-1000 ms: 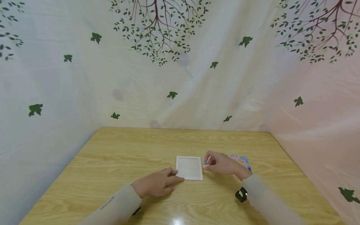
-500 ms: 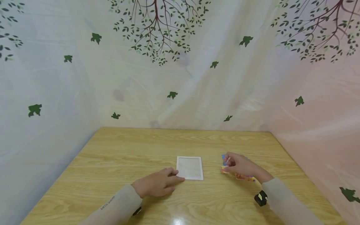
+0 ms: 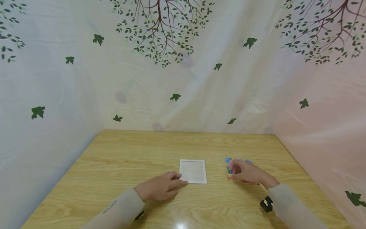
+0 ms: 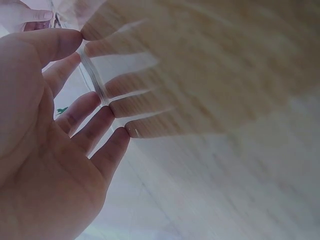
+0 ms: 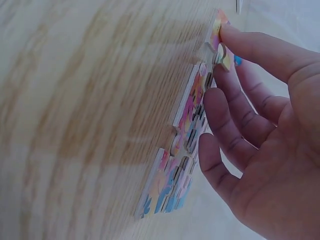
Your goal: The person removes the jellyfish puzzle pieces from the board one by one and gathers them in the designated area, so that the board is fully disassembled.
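Observation:
A white square puzzle tray point(image 3: 205, 171) lies on the table, its recess bare. My left hand point(image 3: 160, 187) rests flat at the tray's near left corner, fingers loosely straight, fingertips against its edge. To the right, my right hand point(image 3: 249, 171) is over a group of colourful jigsaw pieces point(image 5: 192, 107), partly hiding them in the head view. Its thumb and fingers pinch a pink and yellow jigsaw piece point(image 5: 215, 35) at the group's near left corner. The other fingers hang curled beside the pieces in the right wrist view.
The wood-grain table point(image 3: 137, 146) stretches around both hands. Pale curtains point(image 3: 143, 89) printed with branches and leaves close it in at the back and sides. A black wrist device point(image 3: 267, 204) sits under the right sleeve.
My right hand has moved right, from beside the tray to the jigsaw pieces, carrying a piece, then slightly nearer to me. The left hand and tray stay put.

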A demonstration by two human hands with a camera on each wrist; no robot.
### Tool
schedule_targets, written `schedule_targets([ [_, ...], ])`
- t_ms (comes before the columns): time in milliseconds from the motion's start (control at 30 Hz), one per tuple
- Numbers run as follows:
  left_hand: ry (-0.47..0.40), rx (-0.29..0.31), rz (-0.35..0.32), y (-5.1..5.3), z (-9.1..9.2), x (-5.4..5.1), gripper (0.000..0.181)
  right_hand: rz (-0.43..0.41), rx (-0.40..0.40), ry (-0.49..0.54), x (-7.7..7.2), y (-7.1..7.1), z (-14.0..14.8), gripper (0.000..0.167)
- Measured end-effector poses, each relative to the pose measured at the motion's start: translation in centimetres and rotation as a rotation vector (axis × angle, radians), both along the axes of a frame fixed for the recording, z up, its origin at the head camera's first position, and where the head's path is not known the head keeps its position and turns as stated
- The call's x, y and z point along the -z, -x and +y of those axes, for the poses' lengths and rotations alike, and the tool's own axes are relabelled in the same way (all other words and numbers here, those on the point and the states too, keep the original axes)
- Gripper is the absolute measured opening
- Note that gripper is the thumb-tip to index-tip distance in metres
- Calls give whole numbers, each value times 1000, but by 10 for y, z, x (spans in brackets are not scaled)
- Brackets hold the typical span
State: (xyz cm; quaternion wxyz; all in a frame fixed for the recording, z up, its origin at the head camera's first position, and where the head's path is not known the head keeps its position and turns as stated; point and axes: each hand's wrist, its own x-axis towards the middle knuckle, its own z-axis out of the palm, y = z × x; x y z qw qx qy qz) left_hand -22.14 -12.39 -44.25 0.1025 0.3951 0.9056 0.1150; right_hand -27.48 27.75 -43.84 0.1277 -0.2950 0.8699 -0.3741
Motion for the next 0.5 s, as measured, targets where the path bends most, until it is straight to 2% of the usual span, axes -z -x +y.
schedule_targets([
  [267, -1, -15, -19, -1, 0, 0, 48, -10, 6, -18, -3, -3, -1, 21],
  [500, -5, -1, -7, 0, 0, 0, 48, -20, 15, -40, -2, 0, 1, 21],
])
